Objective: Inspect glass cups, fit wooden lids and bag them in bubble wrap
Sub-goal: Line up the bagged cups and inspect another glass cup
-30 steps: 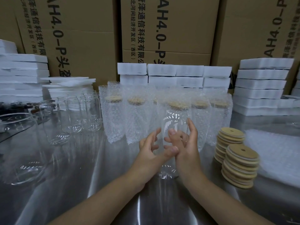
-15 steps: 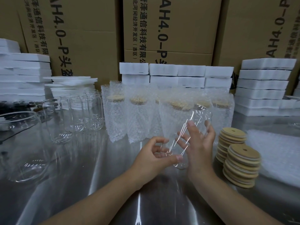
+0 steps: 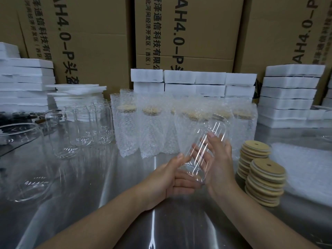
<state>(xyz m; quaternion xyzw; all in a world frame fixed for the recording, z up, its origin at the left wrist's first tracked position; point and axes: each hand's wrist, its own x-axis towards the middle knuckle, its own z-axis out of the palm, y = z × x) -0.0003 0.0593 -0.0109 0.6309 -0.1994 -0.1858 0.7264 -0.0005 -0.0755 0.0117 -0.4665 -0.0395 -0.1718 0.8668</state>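
Clear, smooth, can-shaped empty glass cups are standing at the left of the surface, with white foam slabs sitting stacked behind them. Toward the middle, a row of bagged cups is standing upright in knobbly bubble sleeves, with pale wooden tops showing through. Just in front of that row, the left hand is lying palm up, fingers straight, under the base of a bare glass cup. The right hand is resting flat against the cup's right side with its fingers extended, so neither hand is curling around it. The cup is tilting off the surface, mouth up and toward the far right. At the near right, two stacks of round wooden lids, each with a small hole, are sitting beside a pile of bubble wrap. Brown cardboard boxes, printed "AH4.0-P" alongside Chinese characters, are walling off the far side. The surface is gleaming like polished steel.
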